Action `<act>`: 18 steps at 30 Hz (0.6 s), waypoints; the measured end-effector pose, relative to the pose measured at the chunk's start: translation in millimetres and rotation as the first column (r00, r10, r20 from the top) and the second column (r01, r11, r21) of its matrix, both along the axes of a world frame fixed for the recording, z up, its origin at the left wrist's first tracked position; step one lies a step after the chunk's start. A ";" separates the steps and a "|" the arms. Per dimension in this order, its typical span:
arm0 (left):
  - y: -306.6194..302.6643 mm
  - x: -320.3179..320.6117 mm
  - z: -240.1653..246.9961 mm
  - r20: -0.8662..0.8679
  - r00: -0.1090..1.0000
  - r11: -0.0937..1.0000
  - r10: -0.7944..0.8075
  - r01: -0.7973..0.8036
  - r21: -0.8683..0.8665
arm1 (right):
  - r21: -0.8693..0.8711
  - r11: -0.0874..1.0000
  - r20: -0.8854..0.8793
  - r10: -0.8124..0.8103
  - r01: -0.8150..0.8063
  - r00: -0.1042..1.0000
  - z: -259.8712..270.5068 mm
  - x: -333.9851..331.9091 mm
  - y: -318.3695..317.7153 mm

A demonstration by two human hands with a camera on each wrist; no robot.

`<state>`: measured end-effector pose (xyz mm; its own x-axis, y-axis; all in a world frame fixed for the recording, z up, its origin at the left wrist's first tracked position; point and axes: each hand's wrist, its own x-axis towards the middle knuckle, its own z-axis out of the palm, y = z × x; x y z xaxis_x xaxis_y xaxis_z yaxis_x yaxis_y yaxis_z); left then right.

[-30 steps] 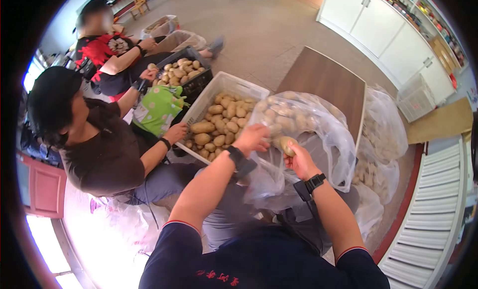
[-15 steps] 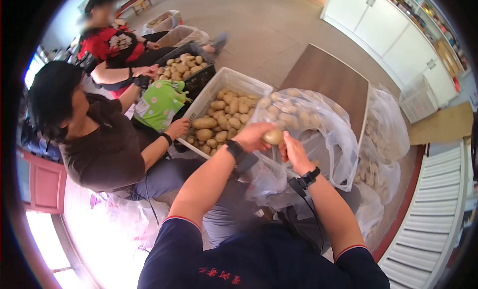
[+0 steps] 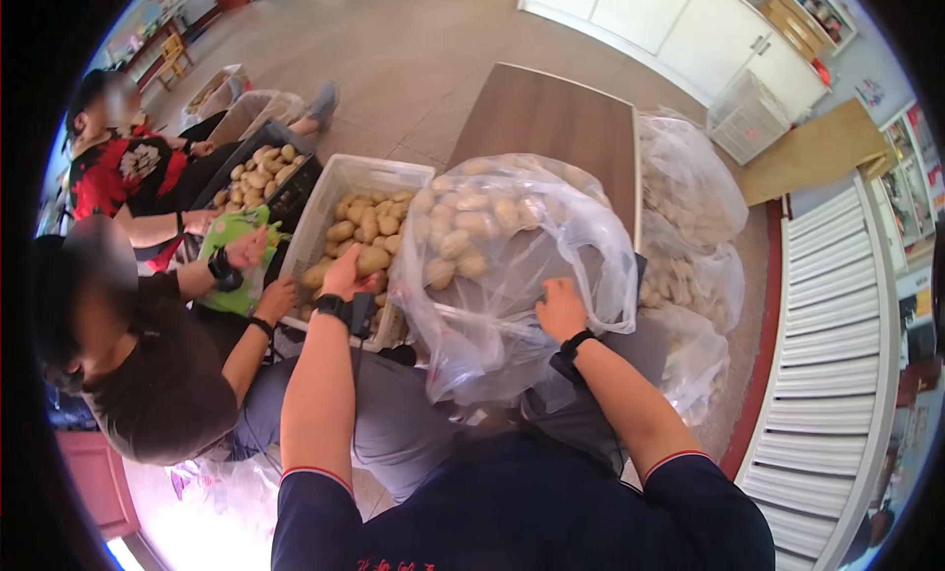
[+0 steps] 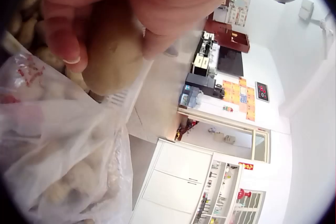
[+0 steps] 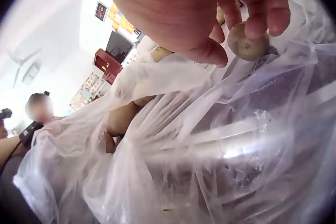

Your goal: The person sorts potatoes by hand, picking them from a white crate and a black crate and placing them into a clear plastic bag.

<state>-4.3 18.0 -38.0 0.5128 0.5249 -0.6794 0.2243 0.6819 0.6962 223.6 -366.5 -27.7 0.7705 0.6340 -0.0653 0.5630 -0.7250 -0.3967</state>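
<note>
Over the white plastic crate (image 3: 384,165) of potatoes, my left hand (image 3: 343,274) grips a potato (image 4: 113,66) between thumb and fingers. The crate's potatoes (image 3: 366,219) lie right under that hand. My right hand (image 3: 562,311) is at the mouth of a clear plastic bag (image 3: 463,340) holding many potatoes (image 3: 477,212). In the right wrist view its fingertips overlap a round potato (image 5: 244,50), while the thumb stays apart from it. Folds of the bag spread below that hand.
A brown table (image 3: 551,113) stands behind the bag. More bagged potatoes (image 3: 689,187) line the right side, near a white slatted radiator (image 3: 817,374). Two people sit at left, by a black crate (image 3: 295,182) of potatoes and a green patterned cloth (image 3: 236,241).
My left hand has taken the potato from between both hands and carried it left over the crate. The right hand has let go and moved to the bag's mouth. The head view has turned right.
</note>
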 end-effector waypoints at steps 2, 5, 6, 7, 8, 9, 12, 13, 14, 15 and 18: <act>9.7 -6.4 -12.2 -0.005 0.999 0.999 -0.037 0.037 -0.025 | -0.043 0.998 0.003 -0.036 0.036 0.999 -3.6 -0.4 3.1; 9.1 -2.9 -19.8 -0.021 0.996 0.996 0.089 -0.090 -0.031 | -0.079 0.995 -0.056 -0.058 0.053 0.997 -1.8 0.7 -0.5; 10.1 -2.4 -22.1 -0.063 0.991 0.992 0.122 -0.123 -0.003 | -0.045 0.997 -0.074 -0.069 0.066 0.995 -0.1 -0.1 -1.9; 12.5 -6.4 -24.5 -0.107 0.981 0.987 0.163 -0.161 0.027 | -0.013 0.997 -0.097 -0.073 0.072 0.993 0.1 -2.7 -0.9; 62.1 -27.7 -114.7 -0.116 0.978 0.985 0.174 -0.171 0.029 | -0.013 0.998 -0.106 -0.062 0.061 0.992 -8.6 0.1 -1.1; 88.8 -38.3 -188.3 -0.075 0.993 0.884 -0.088 0.113 0.454 | 0.098 0.993 -0.079 -0.059 0.067 0.995 -25.6 8.9 -4.2; 99.7 -53.0 -183.5 -0.453 0.821 0.363 -0.346 0.563 0.743 | 0.329 0.933 -0.144 -0.103 0.146 0.984 -41.4 19.7 -5.3; 92.2 -26.7 -141.1 -0.687 0.649 0.173 -0.327 0.755 0.632 | 0.333 0.924 -0.168 -0.137 0.187 0.976 -43.2 24.7 -4.2; 73.2 -38.5 -102.2 -0.864 0.432 -0.012 -0.259 0.893 0.450 | 0.337 0.913 -0.188 -0.173 0.229 0.967 -45.1 27.4 -2.0; 62.8 -37.0 -93.3 -0.869 0.428 -0.001 -0.250 0.897 0.442 | 0.338 0.915 -0.197 -0.159 0.220 0.967 -36.8 25.1 1.3; 36.5 -20.4 -64.2 0.008 0.988 0.962 -0.156 0.150 0.227 | 0.287 0.755 -0.784 -0.168 0.589 0.597 -1.3 17.8 7.2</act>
